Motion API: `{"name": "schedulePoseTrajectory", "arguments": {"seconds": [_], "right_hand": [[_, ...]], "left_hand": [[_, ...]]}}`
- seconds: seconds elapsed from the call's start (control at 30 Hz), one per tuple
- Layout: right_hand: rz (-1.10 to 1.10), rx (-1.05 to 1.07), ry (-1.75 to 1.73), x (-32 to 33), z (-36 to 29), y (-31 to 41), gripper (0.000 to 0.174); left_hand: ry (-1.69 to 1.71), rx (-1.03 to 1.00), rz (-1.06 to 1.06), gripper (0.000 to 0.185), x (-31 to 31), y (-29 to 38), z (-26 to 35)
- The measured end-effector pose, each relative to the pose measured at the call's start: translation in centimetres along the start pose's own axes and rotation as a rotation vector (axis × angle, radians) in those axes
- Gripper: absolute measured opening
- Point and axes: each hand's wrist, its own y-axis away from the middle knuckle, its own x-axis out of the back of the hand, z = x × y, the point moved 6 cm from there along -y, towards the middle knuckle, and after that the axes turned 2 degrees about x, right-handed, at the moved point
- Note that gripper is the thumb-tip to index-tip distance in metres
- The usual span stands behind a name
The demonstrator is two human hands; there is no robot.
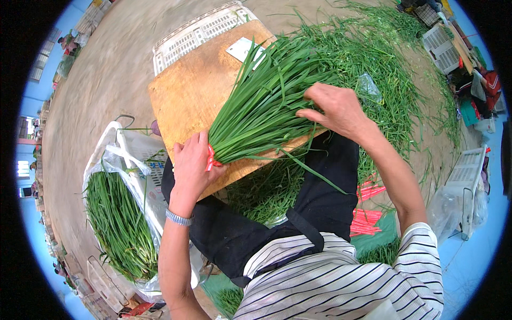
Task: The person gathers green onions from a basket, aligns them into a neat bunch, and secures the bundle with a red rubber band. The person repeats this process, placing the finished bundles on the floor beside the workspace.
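A large bunch of green Chinese chives (pixel 264 108) lies fanned out on a worn wooden board (pixel 188 100). My left hand (pixel 196 160) grips its stem end, where a red printed tie band (pixel 210 158) wraps around the stalks. Over the leafy part on the right is my right hand (pixel 334 110), thumb and fingers parted at the leaves; whether it pinches any is hard to tell. Under the leaves, near the board's far edge, a white card (pixel 246 52) is partly covered. The stem ends are hidden behind my left hand.
The board rests on a white plastic crate (pixel 204 32). At left stands a plastic-lined crate (pixel 114 136) of chives (pixel 120 224). Loose leaves (pixel 372 60) cover the floor at right. Red tie strips (pixel 366 222) lie by my right leg. Another person (pixel 490 86) sits at far right.
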Motion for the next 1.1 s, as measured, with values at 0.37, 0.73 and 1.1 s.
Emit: {"name": "schedulePoseTrajectory", "arguments": {"seconds": [0.37,0.73,1.1], "right_hand": [[0.201,-0.241,-0.387,0.7,-0.8,3.7,0.013],[0.049,-0.057,0.136,0.2,2.2,7.4,0.014],[-0.084,-0.208,0.05,-3.5,-6.9,8.5,0.059]], "left_hand": [[0.014,-0.033,0.043,0.062,0.1,-0.1,-0.1],[0.012,-0.034,0.042,0.062,0.0,-0.1,-0.1],[0.024,-0.001,0.009,0.064,0.0,-0.2,0.0]]}}
